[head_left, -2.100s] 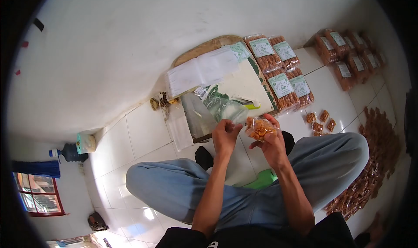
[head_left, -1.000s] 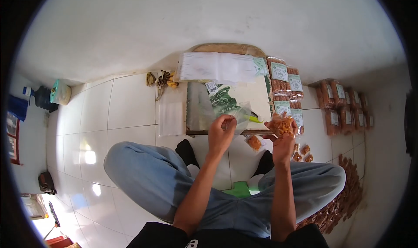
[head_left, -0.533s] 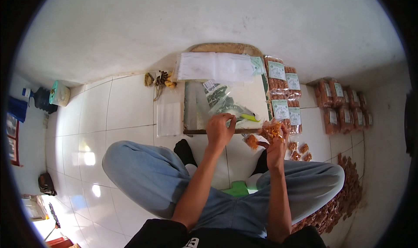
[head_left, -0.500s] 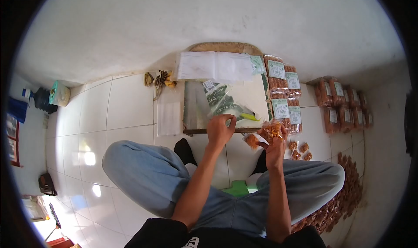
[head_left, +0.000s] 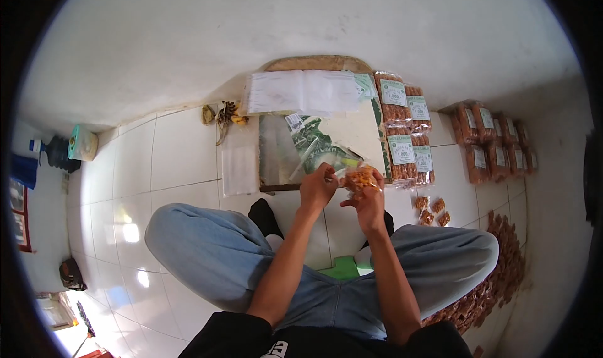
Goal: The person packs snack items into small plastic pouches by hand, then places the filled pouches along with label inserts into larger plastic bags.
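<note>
My right hand [head_left: 368, 208] grips small snack packets [head_left: 362, 179] in clear plastic, just above the front edge of the low table [head_left: 361, 121]. To its left, my left hand [head_left: 318, 188] is pinched on a clear plastic bag [head_left: 306, 163] whose outline is hard to see. Behind both hands lie a green printed sheet [head_left: 317, 141] and a yellow-green tool [head_left: 350, 162], partly hidden by the packets. White paper-like sheets [head_left: 301, 93] cover the table's back part. Packed, labelled bags [head_left: 402, 149] are lined up at its right side.
Several more packed bags [head_left: 496, 150] stand by the right wall. Small packets [head_left: 426, 217] lie on the floor near my right knee, beside a large brown heap [head_left: 496, 276]. Clear plastic sleeves [head_left: 240, 167] and dried bananas [head_left: 230, 114] are left of the table. A water bottle [head_left: 58, 153] stands far left.
My right hand has moved left with its packets, closer to my left hand. The separate packet seen below the table's front edge is no longer visible there. The view has shifted slightly.
</note>
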{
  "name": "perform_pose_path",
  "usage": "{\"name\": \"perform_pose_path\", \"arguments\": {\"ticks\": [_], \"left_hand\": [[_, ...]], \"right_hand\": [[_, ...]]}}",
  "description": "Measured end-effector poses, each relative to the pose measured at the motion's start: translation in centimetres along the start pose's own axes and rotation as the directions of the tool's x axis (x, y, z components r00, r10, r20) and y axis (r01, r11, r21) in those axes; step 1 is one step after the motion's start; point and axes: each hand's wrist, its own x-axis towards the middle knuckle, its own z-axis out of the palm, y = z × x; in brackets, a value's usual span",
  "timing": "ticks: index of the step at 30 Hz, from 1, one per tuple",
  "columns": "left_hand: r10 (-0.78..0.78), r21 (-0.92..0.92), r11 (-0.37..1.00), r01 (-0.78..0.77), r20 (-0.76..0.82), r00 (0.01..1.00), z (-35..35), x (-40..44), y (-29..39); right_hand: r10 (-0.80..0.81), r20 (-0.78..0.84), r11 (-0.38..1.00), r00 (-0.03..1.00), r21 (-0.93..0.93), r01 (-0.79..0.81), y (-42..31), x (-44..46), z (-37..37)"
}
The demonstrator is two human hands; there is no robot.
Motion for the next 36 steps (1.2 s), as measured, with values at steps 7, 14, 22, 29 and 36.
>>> {"name": "perform_pose_path", "arguments": {"ticks": [7, 14, 22, 29, 36], "left_hand": [[-0.184, -0.098, 0.978, 0.184, 0.015, 0.983, -0.3, -0.4, -0.1], [-0.184, -0.122, 0.977, 0.172, -0.094, 0.978, -1.1, -0.1, 0.8], [-0.025, -0.062, 0.998, 0.015, -0.173, 0.985, -0.9, -1.3, 1.4], [0.109, 0.021, 0.994, -0.107, -0.145, 0.983, -1.3, -2.0, 3.0], [0.296, 0.086, 0.955, -0.285, -0.175, 0.939, -1.7, -3.0, 4.0]], "right_hand": [[-0.001, -0.065, 0.965, 0.998, -0.263, -0.016, 4.1, 1.1, -2.4], [-0.176, -0.039, 0.802, 0.984, -0.584, 0.121, 5.3, 0.7, -3.6], [-0.296, 0.195, 0.239, 0.935, -0.933, 0.27, 3.8, 1.3, -2.4], [-0.39, 0.011, 0.402, 0.921, -0.898, 0.181, 3.4, 1.9, -0.5], [0.082, -0.275, 0.92, 0.958, -0.348, -0.179, 3.4, 3.2, -1.3]]}}
